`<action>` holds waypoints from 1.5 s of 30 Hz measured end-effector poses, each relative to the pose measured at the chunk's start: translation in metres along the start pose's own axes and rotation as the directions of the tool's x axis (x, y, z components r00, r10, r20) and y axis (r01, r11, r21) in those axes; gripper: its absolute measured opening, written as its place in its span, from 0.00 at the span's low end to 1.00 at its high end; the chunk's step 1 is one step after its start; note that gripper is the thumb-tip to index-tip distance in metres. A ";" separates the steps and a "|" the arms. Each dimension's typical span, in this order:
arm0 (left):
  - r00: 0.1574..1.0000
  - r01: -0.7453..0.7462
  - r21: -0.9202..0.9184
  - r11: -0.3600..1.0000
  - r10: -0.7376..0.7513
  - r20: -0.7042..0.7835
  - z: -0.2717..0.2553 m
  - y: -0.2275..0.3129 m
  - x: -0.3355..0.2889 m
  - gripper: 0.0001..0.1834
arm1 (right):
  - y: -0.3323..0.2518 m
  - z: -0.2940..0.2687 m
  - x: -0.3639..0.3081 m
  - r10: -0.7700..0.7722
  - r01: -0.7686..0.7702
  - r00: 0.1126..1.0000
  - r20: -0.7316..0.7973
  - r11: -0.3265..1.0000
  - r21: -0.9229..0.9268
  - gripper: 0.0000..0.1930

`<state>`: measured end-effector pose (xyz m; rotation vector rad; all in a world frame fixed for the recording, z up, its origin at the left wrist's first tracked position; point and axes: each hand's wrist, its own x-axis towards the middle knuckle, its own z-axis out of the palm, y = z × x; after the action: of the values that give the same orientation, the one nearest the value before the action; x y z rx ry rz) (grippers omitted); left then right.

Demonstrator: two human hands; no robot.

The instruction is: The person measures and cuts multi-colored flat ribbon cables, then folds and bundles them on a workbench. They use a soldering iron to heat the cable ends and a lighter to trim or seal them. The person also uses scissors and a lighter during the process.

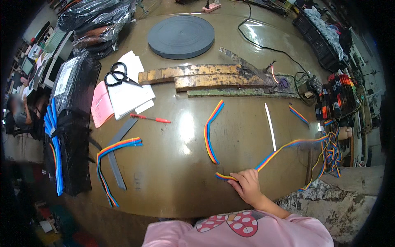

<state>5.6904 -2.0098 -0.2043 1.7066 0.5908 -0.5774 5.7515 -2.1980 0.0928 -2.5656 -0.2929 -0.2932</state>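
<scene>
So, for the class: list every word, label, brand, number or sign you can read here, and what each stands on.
None can be read.
Pink paper: faint marks, too small to read.
White label on the black wrapped package: too small and blurred.
White papers: nothing legible.
Striped band in the right hand: no lettering visible.

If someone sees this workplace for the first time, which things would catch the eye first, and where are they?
Probably the large dark grey roll, lying flat toward the back of the brown table. Next, perhaps, the colourful striped strap near the front: the person's right hand holds it close to one end, and it runs rightward to a tangled bundle.
</scene>
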 end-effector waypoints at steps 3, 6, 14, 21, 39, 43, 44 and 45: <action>0.998 -0.060 0.067 0.996 0.060 0.003 0.001 0.015 0.018 0.23 | 0.000 0.005 -0.005 -0.069 0.070 0.997 -0.044 0.998 0.004 0.10; 0.992 -0.123 0.114 0.986 0.123 0.001 0.007 0.029 0.044 0.24 | 0.005 0.004 0.002 -0.084 0.112 0.986 -0.143 0.974 0.199 0.09; 0.950 -0.310 0.281 0.908 0.310 0.043 -0.003 0.043 0.066 0.27 | 0.009 0.030 0.134 0.128 -0.114 0.987 -0.094 0.984 0.138 0.20; 0.869 -0.494 0.450 0.744 0.438 0.229 -0.095 0.022 -0.022 0.29 | 0.038 -0.037 0.057 0.289 -0.213 0.939 -0.187 0.915 0.343 0.10; 0.513 -0.720 -0.134 0.681 0.652 0.558 -0.047 0.424 -0.156 0.23 | 0.029 -0.183 0.035 0.117 -0.030 0.990 -0.081 0.728 0.685 0.17; 0.469 -0.663 -0.257 0.703 0.657 0.590 0.015 0.451 -0.131 0.16 | 0.039 -0.183 0.066 0.172 -0.173 0.983 0.069 0.724 0.667 0.15; 0.501 -0.670 -0.224 0.708 0.654 0.567 0.020 0.456 -0.128 0.15 | 0.044 -0.181 0.071 0.180 -0.186 0.980 0.082 0.700 0.689 0.13; 0.505 -0.676 -0.213 0.705 0.655 0.562 0.026 0.460 -0.125 0.13 | 0.050 -0.179 0.076 0.192 -0.201 0.977 0.094 0.676 0.709 0.12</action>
<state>5.8978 -2.1339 0.2078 1.4950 -0.5630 -0.5106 5.8103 -2.3238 0.2380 -1.7878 -0.0943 -0.0531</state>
